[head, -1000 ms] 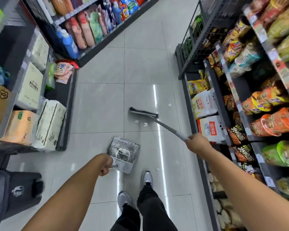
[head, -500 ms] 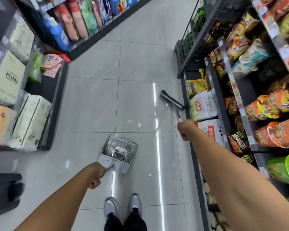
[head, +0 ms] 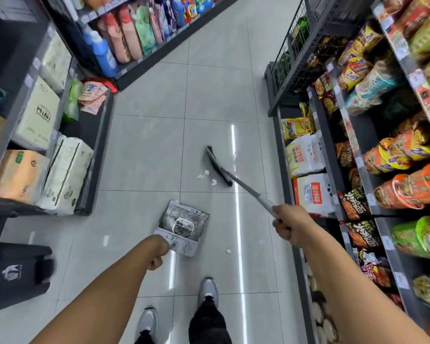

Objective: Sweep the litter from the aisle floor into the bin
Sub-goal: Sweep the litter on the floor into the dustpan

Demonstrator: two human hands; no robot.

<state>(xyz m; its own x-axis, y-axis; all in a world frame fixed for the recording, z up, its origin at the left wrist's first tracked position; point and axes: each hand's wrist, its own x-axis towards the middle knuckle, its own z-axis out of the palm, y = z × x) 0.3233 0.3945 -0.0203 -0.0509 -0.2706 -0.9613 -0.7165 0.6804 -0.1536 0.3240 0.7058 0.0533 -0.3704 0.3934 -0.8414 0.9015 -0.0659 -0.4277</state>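
Grey tiled aisle floor point(head: 159, 145) is running up the middle of the frame, with shelving on both sides: left shelf unit point(head: 94, 145) is holding boxed tissue packs and paper rolls, with detergent bottles point(head: 124, 38) lining the racks further back; right shelf unit point(head: 358, 170) is showing snack bags and noodle packs, white flour-type bags point(head: 305, 157) sitting on its lowest tier. A black bin point(head: 18, 274) is standing at the lower left edge, well apart from the litter, slightly blurred. Person is standing mid-aisle, dark trousers and grey shoes point(head: 209, 289) showing at the bottom, both bare forearms reaching forward. Right hand point(head: 291, 222) is clamping closed around the grey end of the broom handle point(head: 248, 189), handle angling up-left toward the floor. Broom head point(head: 217, 167) is lying diagonal on the tile, dark bristles, just right of the litter. Dustpan point(head: 184, 227) is sitting open on the floor just in front of the feet, white and dirty, with a reflective patch inside; left hand point(head: 157, 252) is gripping its short handle in a closed fist. Litter point(head: 205, 175), a few small white paper scraps, is sitting between broom head and dustpan, beside the bristles; whether touching, cannot tell. One more white scrap point(head: 228, 251) is lying alone just right of the dustpan.
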